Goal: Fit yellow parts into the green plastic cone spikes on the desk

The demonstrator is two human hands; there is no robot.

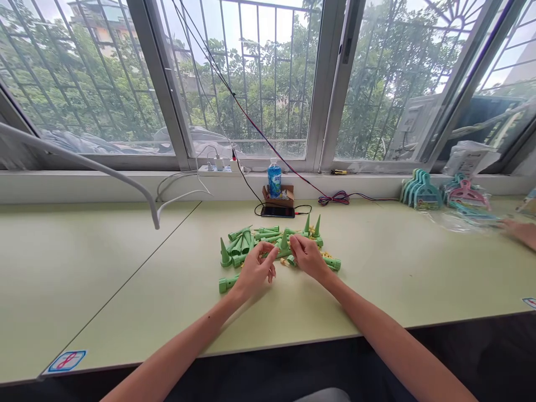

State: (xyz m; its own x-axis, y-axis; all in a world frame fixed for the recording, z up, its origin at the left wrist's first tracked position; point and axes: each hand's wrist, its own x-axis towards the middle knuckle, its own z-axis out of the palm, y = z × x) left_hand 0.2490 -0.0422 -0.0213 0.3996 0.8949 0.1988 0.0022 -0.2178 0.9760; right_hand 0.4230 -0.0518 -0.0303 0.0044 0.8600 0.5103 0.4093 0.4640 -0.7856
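Note:
A heap of green plastic spikes and tubes (240,244) lies on the table, with small yellowish pieces (325,254) scattered among them. At the near side of the heap is my left hand (256,269), its fingers loosely bent and apart, with no object visible in it. My right hand (309,258) is closed in a pinch over the heap's right part; whatever its fingertips hold is hidden. Between the hands stands a pointed green cone (284,240). Another upright cone (225,254) is at the left edge, and a capped green tube (226,285) lies near my left wrist.
Behind the heap are a phone (277,211) on a cable and a blue bottle (274,178) in a small carton (288,195). Coiled wire (334,197) lies farther right. Packaged teal (425,190) and pink dustpan-like items (463,192) sit near another person's hand (521,230).

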